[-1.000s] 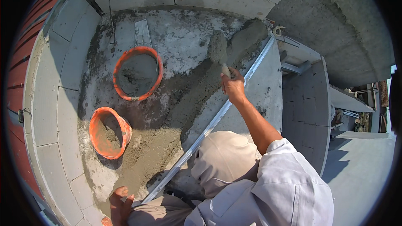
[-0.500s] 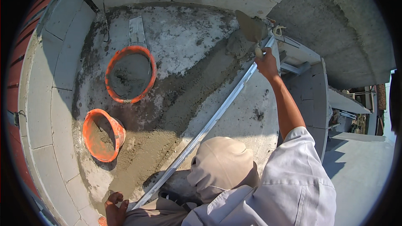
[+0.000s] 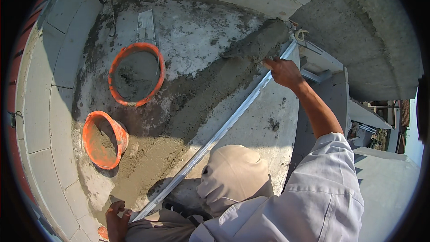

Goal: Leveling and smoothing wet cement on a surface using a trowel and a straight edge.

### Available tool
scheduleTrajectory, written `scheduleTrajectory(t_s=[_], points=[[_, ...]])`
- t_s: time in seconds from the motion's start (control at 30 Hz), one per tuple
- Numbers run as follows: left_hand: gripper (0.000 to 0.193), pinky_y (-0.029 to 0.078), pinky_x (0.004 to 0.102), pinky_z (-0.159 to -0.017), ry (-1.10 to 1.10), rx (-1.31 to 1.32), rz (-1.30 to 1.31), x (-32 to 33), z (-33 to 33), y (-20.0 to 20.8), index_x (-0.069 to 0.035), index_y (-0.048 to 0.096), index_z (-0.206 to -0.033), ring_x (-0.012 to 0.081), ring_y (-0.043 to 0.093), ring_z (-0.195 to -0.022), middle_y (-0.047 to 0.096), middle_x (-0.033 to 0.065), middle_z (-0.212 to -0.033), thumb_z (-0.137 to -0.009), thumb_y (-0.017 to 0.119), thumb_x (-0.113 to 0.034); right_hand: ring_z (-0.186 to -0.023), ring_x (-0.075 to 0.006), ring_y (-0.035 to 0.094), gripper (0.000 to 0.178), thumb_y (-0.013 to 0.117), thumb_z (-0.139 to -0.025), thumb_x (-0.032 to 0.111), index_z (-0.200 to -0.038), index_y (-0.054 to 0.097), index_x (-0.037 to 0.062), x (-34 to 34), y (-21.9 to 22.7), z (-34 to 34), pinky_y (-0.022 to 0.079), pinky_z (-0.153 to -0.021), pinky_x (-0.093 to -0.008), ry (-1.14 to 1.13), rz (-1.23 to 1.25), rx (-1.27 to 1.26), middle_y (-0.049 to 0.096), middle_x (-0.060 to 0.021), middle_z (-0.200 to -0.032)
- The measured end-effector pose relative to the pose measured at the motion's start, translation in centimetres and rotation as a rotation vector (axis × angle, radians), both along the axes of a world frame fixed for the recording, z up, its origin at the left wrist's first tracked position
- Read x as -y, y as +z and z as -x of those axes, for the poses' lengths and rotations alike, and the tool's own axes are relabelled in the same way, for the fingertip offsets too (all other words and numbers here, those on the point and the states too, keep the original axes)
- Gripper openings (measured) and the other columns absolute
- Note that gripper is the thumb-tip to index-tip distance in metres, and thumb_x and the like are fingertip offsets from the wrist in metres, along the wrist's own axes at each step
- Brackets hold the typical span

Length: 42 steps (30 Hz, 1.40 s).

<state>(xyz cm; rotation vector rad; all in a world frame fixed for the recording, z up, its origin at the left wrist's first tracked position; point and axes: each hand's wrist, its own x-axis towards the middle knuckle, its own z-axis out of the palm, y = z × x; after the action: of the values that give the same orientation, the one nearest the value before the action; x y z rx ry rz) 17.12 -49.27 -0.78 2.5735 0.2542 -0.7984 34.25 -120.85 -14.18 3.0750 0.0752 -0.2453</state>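
Observation:
My right hand (image 3: 284,72) grips the trowel's handle just above the far end of a long metal straightedge (image 3: 215,138). The trowel (image 3: 244,54) is tilted low against wet grey mortar (image 3: 197,98), its blade smeared and partly blending in. That mortar runs as a broad diagonal band across the concrete floor. My left hand (image 3: 118,219) lies at the lower left beside the near end of the straightedge. Its fingers are loosely bent with the thumb apart, and nothing shows between them.
Two orange buckets stand left of the band: one holding mortar (image 3: 160,80), one tilted with mortar residue (image 3: 123,141). Behind them lies a flat metal strip (image 3: 145,24). Pale block walls (image 3: 38,125) border the floor. A rounded beige cloth-covered form (image 3: 237,170) fills the lower middle.
The trowel has swung down from a raised, blade-up position onto the mortar, tipping to the left. My right hand has turned and lowered slightly. The left hand still stays by the straightedge's near end.

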Motion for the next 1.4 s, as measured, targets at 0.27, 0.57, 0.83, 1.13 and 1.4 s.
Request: scheduleTrajectory(t_s=[0.27,0.57,0.83,1.13,1.4], points=[[0.041,0.053,0.0402,-0.089,0.134,-0.047,-0.029,-0.1,0.0,-1.0,0.0,0.065,-0.118,0.0251,0.067,-0.095,0.069,0.014,-0.104,-0.078,0.076,0.001,-0.097,-0.0424,0.07,0.037,0.068,-0.091,0.028,-0.123,0.065,0.0095,3.6,-4.6,2.9,0.056,-0.085,-0.052,-0.552,-0.291,0.169,0.072,-0.0223,-0.103],[0.042,0.052,0.0399,-0.092,0.096,-0.032,-0.017,-0.6,0.7,-0.3,0.0,0.065,-0.119,0.0257,0.067,-0.097,0.069,0.0141,-0.106,-0.078,0.076,0.001,-0.063,-0.0308,0.071,0.036,0.062,-0.099,0.036,-0.114,0.067,0.0033,3.7,-4.7,0.7,0.058,-0.054,-0.0435,-0.849,-0.532,-0.128,0.071,-0.0161,-0.078],[0.042,0.051,0.0396,-0.092,0.065,0.037,0.025,0.2,0.5,-0.4,-0.002,0.065,-0.117,0.0254,0.066,-0.097,0.067,0.0124,-0.103,-0.077,0.076,-0.002,-0.056,-0.0215,0.065,0.041,0.061,-0.1,0.039,-0.122,0.066,0.0045,-0.5,-11.3,6.0,0.053,-0.049,-0.0388,-0.306,-0.44,0.18,0.067,-0.0121,-0.074],[0.042,0.051,0.0396,-0.091,0.046,0.069,0.044,-0.8,1.6,-0.2,-0.004,0.065,-0.117,0.0248,0.064,-0.098,0.065,0.012,-0.105,-0.077,0.076,-0.003,-0.05,-0.0149,0.057,0.035,0.064,-0.101,0.036,-0.115,0.063,0.0036,-6.9,-8.4,7.0,0.05,-0.043,-0.0347,-1.085,-1.202,0.167,0.056,-0.0045,-0.068],[0.04,0.051,0.0408,-0.087,0.022,0.096,-0.028,0.2,2.0,1.6,-0.002,0.065,-0.111,0.029,0.064,-0.095,0.067,0.0131,-0.1,-0.074,0.078,-0.004,-0.047,-0.0136,0.053,0.036,0.063,-0.101,0.036,-0.114,0.059,0.0027,-11.7,-10.5,9.0,0.047,-0.04,-0.033,-1.042,-1.274,0.074,0.054,-0.0043,-0.066]])
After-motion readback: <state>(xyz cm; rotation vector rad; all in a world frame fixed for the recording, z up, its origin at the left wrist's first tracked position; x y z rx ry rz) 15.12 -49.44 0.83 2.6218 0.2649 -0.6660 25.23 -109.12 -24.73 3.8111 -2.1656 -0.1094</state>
